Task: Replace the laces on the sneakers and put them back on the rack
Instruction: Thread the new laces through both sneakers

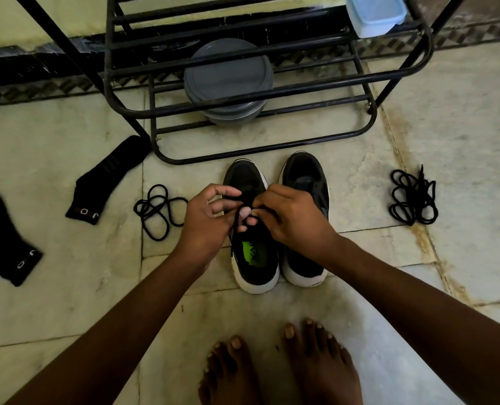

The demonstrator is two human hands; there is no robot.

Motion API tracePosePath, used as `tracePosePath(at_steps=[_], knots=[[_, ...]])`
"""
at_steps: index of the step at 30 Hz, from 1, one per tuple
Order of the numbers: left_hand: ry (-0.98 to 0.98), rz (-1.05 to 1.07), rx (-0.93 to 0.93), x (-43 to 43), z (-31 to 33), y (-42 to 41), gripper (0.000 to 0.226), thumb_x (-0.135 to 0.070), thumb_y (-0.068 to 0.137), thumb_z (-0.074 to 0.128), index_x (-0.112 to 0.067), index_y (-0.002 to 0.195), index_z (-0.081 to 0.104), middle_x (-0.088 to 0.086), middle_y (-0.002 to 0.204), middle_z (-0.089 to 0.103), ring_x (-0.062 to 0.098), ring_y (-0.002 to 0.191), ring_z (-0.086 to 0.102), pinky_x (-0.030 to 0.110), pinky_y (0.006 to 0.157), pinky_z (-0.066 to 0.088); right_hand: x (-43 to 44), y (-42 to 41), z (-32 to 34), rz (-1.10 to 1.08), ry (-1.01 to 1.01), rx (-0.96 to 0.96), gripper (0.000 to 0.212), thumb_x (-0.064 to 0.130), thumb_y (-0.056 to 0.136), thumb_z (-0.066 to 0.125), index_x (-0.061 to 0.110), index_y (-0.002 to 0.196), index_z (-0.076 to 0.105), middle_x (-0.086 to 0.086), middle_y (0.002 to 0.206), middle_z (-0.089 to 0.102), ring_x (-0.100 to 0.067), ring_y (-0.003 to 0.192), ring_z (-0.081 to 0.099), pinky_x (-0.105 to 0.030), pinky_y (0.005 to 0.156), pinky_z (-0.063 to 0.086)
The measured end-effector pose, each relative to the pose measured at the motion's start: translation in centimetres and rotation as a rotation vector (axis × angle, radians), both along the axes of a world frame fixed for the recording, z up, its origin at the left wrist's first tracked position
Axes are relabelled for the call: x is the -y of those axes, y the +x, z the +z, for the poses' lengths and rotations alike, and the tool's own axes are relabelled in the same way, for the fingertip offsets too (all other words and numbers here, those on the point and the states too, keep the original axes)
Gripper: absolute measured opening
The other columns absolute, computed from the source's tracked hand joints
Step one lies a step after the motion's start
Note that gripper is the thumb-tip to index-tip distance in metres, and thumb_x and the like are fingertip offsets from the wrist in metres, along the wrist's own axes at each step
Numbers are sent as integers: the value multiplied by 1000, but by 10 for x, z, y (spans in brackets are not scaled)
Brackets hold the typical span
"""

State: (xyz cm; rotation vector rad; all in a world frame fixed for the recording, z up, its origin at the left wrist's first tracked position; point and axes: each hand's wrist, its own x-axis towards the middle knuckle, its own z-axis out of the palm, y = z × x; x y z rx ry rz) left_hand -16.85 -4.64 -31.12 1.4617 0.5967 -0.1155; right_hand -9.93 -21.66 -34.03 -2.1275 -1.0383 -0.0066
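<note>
Starting at the left, two socks (7, 238) lie on the floor (67, 299), then a loose lace (158, 211) sits in a tangle just beside the left hand (208, 220). That hand's grip is curled, fingers pinching a lace end (234, 223) over the sneaker (256, 258) being worked on. The right hand (292, 217) meets it there, its grip likewise closed in a pinch on the same lace. Threading looks to be the step, and it should go best with the tip held short, fed squarely through each eyelet, and both sides pulled even. The sneaker stands on the floor touching its mate (304, 176), just short of the rack (243, 154). Its long axis runs from the person to the rack, toe towards the rack and heel towards the person. Well off to the right lies a bundled lace (412, 197).
</note>
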Motion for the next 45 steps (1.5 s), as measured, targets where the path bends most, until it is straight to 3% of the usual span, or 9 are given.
tracePosePath(at_steps=[4,11,16,22,26,29,33,41,45], knots=[[-85,31,-52,-1,0,0,37,3,86,75,-2,120,59,17,91,77,30,82,77,25,66,60,0,-3,0,34,-7,17,9,8,95,66,2,100,70,-11,91,62,-25,72,61,-39,63,52],[-163,46,-156,-6,6,1,45,5,83,77,-1,123,57,21,92,77,33,84,78,25,66,61,1,-3,-1,72,-43,18,11,9,97,63,2,102,69,-11,94,61,-26,70,60,-43,59,53],[197,74,-43,-8,7,-1,45,1,81,81,-11,115,55,9,81,78,22,77,78,33,72,64,1,-5,4,-20,-29,-45,12,15,95,66,7,102,71,-6,93,66,-23,74,63,-41,63,55],[485,112,57,-15,3,-14,39,-2,81,82,-12,109,56,0,79,76,6,78,75,13,71,55,17,-14,4,-189,-127,-113,16,19,91,62,12,92,76,-1,83,66,-23,77,61,-44,64,54],[356,190,16,-14,-7,-28,30,2,83,78,-14,102,61,0,78,76,11,81,75,22,77,58,22,-19,8,-306,-202,-134,12,19,91,62,21,85,72,5,83,62,-21,85,56,-42,74,49],[261,212,-23,-15,-15,-34,25,3,86,75,-18,97,66,-2,79,76,13,84,75,34,82,60,23,-21,9,-374,-252,-174,13,22,90,62,25,86,74,7,90,59,-21,97,53,-38,80,32],[198,245,-61,-19,-19,-32,23,6,85,74,-15,96,72,1,83,77,16,87,75,28,79,62,27,-15,11,-439,-300,-289,15,15,89,71,28,85,76,11,97,56,-11,102,46,-35,80,20],[-323,414,-196,-17,-24,-30,19,2,94,63,-10,108,70,0,83,75,10,79,69,20,77,55,30,-12,16,-466,-298,-413,23,15,91,69,35,79,70,14,92,53,-4,93,44,-37,84,27],[-402,461,-193,-16,-27,-35,19,1,95,61,-12,107,70,0,81,74,8,76,70,17,69,57,32,-12,18,-465,-306,-431,24,16,93,69,35,78,68,13,94,53,-7,93,47,-36,84,26]])
